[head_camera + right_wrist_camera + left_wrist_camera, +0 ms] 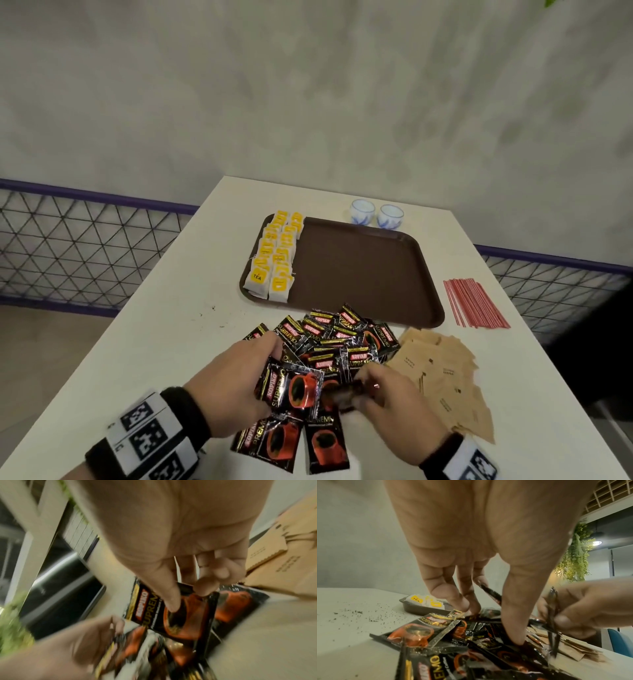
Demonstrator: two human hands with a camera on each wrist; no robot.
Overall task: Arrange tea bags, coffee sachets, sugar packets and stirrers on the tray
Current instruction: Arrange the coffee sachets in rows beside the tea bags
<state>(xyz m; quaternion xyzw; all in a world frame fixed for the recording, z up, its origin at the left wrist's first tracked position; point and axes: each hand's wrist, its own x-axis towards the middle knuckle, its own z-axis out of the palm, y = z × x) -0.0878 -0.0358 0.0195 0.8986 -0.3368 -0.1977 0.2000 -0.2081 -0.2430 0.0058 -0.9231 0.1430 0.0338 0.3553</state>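
Note:
A brown tray lies at the table's middle, with yellow tea bags in two columns along its left side. In front of it is a heap of black coffee sachets. My left hand grips one coffee sachet above the heap. In the left wrist view the left hand has that sachet edge-on between fingers and thumb. My right hand pinches another sachet just beside it. The right wrist view shows the right hand with thumb and forefinger on a sachet.
Brown sugar packets are spread right of the heap. Red stirrers lie right of the tray. Two small cups stand behind it. Dark specks dot the white table. Mesh railing runs behind.

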